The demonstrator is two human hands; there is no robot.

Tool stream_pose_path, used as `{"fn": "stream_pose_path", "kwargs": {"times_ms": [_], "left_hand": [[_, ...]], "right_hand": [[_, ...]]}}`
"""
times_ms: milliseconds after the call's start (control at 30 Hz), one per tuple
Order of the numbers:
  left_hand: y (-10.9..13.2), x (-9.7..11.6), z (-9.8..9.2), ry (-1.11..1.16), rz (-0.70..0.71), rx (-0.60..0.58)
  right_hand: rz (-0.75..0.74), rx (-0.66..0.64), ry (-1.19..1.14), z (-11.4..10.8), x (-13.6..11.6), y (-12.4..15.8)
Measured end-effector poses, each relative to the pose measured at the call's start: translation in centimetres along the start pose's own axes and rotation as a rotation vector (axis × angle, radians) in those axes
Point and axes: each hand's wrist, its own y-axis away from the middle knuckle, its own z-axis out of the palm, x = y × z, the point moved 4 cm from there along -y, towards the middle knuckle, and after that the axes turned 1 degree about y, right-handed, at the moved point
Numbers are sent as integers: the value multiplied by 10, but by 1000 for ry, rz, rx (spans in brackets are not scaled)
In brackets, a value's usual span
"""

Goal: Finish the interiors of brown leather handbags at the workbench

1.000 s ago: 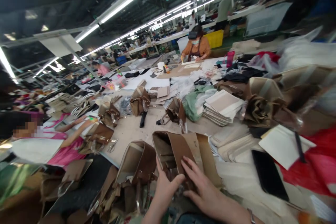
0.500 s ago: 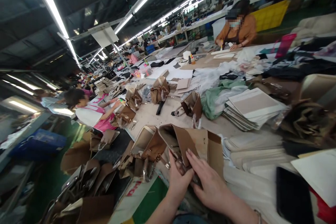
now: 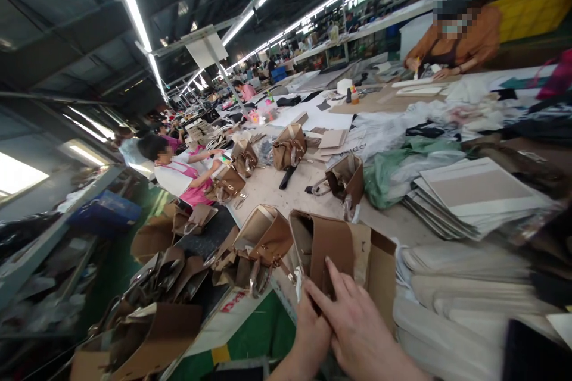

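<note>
An unfinished brown handbag point(image 3: 333, 244) lies on its side on the table in front of me, its open end to the left and a cardboard-coloured panel at its right. My left hand point(image 3: 310, 324) is closed at its lower left edge, with the fingertips hidden. My right hand point(image 3: 360, 315) crosses over the left one, its fingers stretched along the bag's brown flap and its thumb out of sight. A bit of clear wrapping point(image 3: 298, 280) shows beside the left fingers. Another brown handbag point(image 3: 268, 238) with metal fittings stands just left of this one.
More brown bags point(image 3: 154, 333) are heaped at lower left, and others stand further up the table point(image 3: 248, 190). On the right are stacked panels point(image 3: 473, 196), pale padded pieces point(image 3: 460, 286) and a green plastic bag point(image 3: 393, 172). Co-workers sit at left point(image 3: 185, 175) and far right point(image 3: 456, 41).
The view has swung left, so things sit further right. My left hand has drawn lower on the bag, and the right fingers now lie across it and the flap.
</note>
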Motion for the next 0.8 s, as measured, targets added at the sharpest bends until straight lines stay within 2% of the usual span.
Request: {"fn": "stream_pose_path", "kwargs": {"times_ms": [133, 233, 333, 400, 500, 567, 633, 700, 800], "left_hand": [[7, 1, -13, 146, 32, 8], [16, -4, -35, 303, -70, 40], [30, -4, -68, 583, -192, 23], [42, 0, -95, 802, -208, 23], [61, -1, -135, 1048, -222, 16], [74, -6, -156, 1129, -244, -43], [87, -13, -174, 1158, -269, -109], [102, -20, -192, 1169, -287, -124], [129, -26, -219, 1204, -268, -66]], "right_hand": [[51, 24, 28, -16, -5, -10], [51, 76, 10, -34, -3, -14], [48, 272, -77, -55, 7, -8], [99, 432, -211, -64, 17, -2], [187, 483, -563, -59, 19, 0], [160, 432, -757, -48, 1, -8], [79, 375, -841, -40, -30, -19], [-34, 327, -840, -34, -70, -31], [-240, 266, -752, -26, -136, -46]]}}
